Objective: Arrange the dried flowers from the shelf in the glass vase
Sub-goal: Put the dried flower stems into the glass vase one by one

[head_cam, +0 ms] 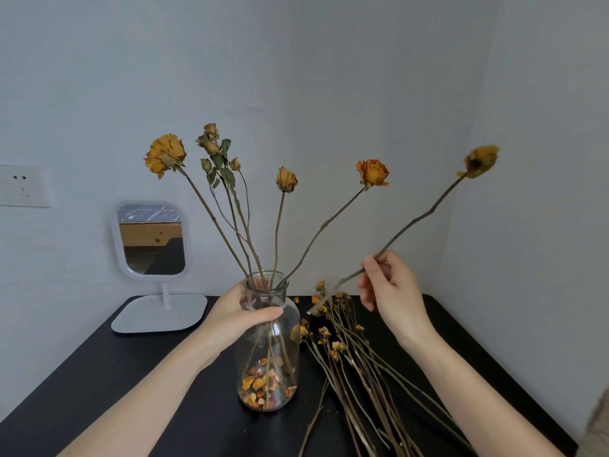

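A clear glass vase point(268, 364) stands on the black table point(99, 384), with loose orange petals in its bottom and several dried orange roses point(372, 173) fanning out of its neck. My left hand point(237, 315) grips the vase just below the rim. My right hand point(392, 285) pinches the lower stem of one more dried rose point(481, 160), held tilted up to the right, its cut end pointing down-left toward the vase. A heap of dried flower stems point(356, 367) lies flat on the table right of the vase.
A white standing mirror point(152, 240) on a flat base sits at the table's back left. A wall socket point(23, 185) is on the left wall. Walls close in behind and on the right.
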Demonstrator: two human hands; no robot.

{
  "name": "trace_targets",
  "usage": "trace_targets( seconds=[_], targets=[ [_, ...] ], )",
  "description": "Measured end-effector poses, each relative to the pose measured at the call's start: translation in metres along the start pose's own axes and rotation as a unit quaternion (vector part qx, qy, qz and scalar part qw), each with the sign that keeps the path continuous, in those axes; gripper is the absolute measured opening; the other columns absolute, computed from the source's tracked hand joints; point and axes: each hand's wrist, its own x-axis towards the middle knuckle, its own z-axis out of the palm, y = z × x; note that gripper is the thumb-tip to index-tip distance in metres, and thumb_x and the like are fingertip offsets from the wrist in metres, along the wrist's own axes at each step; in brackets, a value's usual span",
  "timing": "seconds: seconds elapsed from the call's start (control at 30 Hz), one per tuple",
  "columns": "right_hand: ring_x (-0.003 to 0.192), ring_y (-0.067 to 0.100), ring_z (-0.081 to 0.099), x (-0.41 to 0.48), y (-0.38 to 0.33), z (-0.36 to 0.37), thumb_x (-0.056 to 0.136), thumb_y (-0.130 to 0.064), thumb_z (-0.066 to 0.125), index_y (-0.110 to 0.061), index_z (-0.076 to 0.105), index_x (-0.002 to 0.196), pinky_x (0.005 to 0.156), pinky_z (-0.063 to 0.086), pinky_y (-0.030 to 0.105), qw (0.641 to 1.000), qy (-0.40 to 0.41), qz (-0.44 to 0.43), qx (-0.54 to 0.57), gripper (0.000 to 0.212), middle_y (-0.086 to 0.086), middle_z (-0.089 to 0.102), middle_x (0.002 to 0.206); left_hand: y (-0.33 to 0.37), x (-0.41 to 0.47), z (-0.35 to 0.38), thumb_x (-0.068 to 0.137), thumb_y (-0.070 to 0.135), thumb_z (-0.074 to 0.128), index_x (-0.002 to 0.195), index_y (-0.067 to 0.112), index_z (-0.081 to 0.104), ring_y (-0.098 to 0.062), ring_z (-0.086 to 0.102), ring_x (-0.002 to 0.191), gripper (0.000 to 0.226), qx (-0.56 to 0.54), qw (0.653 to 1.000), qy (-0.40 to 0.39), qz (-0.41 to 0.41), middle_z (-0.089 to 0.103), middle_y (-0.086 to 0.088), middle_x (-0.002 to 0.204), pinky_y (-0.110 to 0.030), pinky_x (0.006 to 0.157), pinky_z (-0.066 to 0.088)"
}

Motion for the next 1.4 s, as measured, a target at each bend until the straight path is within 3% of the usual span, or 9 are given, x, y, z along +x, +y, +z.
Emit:
trace_targets(
  seconds=[0.17,0.27,0.43,0.6,0.77,0.93,1.1,1.23,1.4],
  targets=[
    [0.054,0.009,0.057,0.004,-0.018,0.02,0.095,-0.019,0.046,-0.015,0.054,0.088,0.05,0.048,0.021,0.998,-0.023,-0.046,0.022,0.012,-0.001,0.059,0.067,0.002,0.001,0.015,0.055,0.04,0.085,0.099,0.038,0.055,0.009,0.062,0.084,0.053,-0.017,0.999,0.046,0.011,0.068,0.021,0.092,-0.01,0.064,0.044],
    [0.057,0.011,0.058,0.008,-0.024,0.031,0.096,-0.019,0.045,-0.018,0.052,0.087,0.053,0.05,0.025,0.997,-0.019,-0.066,0.017,0.012,0.0,0.059,0.069,0.005,0.002,0.026,0.051,0.042,0.087,0.094,0.037,0.054,0.004,0.06,0.09,0.055,0.001,0.996,0.084,0.032,0.066,0.016,0.095,-0.018,0.073,0.048],
    [0.053,0.0,0.056,0.017,-0.025,0.045,0.096,-0.019,0.045,-0.021,0.052,0.084,0.051,0.048,0.014,0.996,-0.032,-0.072,-0.043,0.014,-0.001,0.059,0.071,0.005,0.007,0.044,0.049,0.061,0.077,0.103,0.028,0.053,-0.019,0.048,0.111,0.068,0.14,0.976,0.158,0.043,0.058,0.007,0.108,-0.044,0.093,0.043],
    [0.055,0.0,0.055,0.025,-0.029,0.038,0.096,-0.021,0.046,-0.025,0.05,0.083,0.049,0.045,0.009,0.993,-0.028,-0.078,-0.088,0.014,-0.004,0.058,0.072,0.003,0.006,0.049,0.057,0.059,0.074,0.102,0.035,0.056,-0.014,0.052,0.11,0.054,0.101,0.984,0.135,0.057,0.062,0.012,0.104,-0.042,0.094,0.044],
    [0.057,0.001,0.055,0.029,-0.035,0.032,0.096,-0.021,0.046,-0.028,0.048,0.08,0.048,0.043,0.007,0.987,-0.032,-0.093,-0.13,0.017,-0.005,0.058,0.071,0.004,0.0,0.049,0.064,0.04,0.08,0.091,0.043,0.055,0.017,0.057,0.084,0.037,0.021,0.991,0.115,0.071,0.067,0.023,0.09,-0.014,0.07,0.043],
    [0.053,-0.003,0.055,0.034,-0.043,0.027,0.096,-0.019,0.046,-0.025,0.05,0.083,0.047,0.043,0.008,0.99,-0.016,-0.098,-0.103,0.015,-0.004,0.058,0.07,0.003,-0.001,0.049,0.064,0.039,0.08,0.094,0.04,0.057,0.014,0.059,0.084,0.038,0.008,0.991,0.113,0.072,0.068,0.021,0.091,-0.014,0.072,0.043],
    [0.058,0.003,0.053,0.03,-0.035,0.039,0.095,-0.019,0.047,-0.016,0.054,0.093,0.051,0.041,0.013,0.974,-0.096,-0.062,-0.193,0.008,-0.005,0.057,0.071,0.002,0.0,0.05,0.062,0.041,0.08,0.093,0.041,0.057,0.012,0.06,0.083,0.038,0.013,0.99,0.124,0.073,0.069,0.021,0.089,-0.016,0.071,0.045],
    [0.048,-0.001,0.052,0.028,-0.025,0.05,0.093,-0.019,0.053,-0.016,0.058,0.09,0.047,0.039,0.01,0.958,-0.163,-0.019,-0.236,0.007,-0.006,0.056,0.067,0.003,0.0,0.051,0.063,0.04,0.08,0.091,0.043,0.056,0.012,0.06,0.082,0.037,0.011,0.989,0.126,0.082,0.067,0.027,0.086,-0.015,0.068,0.045],
    [0.045,0.003,0.048,0.033,-0.03,0.05,0.09,-0.03,0.057,-0.019,0.057,0.093,0.042,0.04,0.014,0.983,-0.126,0.017,-0.13,0.012,-0.002,0.056,0.063,0.002,0.0,0.051,0.063,0.04,0.08,0.092,0.047,0.055,0.013,0.059,0.086,0.039,0.008,0.988,0.123,0.089,0.067,0.025,0.09,-0.014,0.073,0.045]
  ],
)
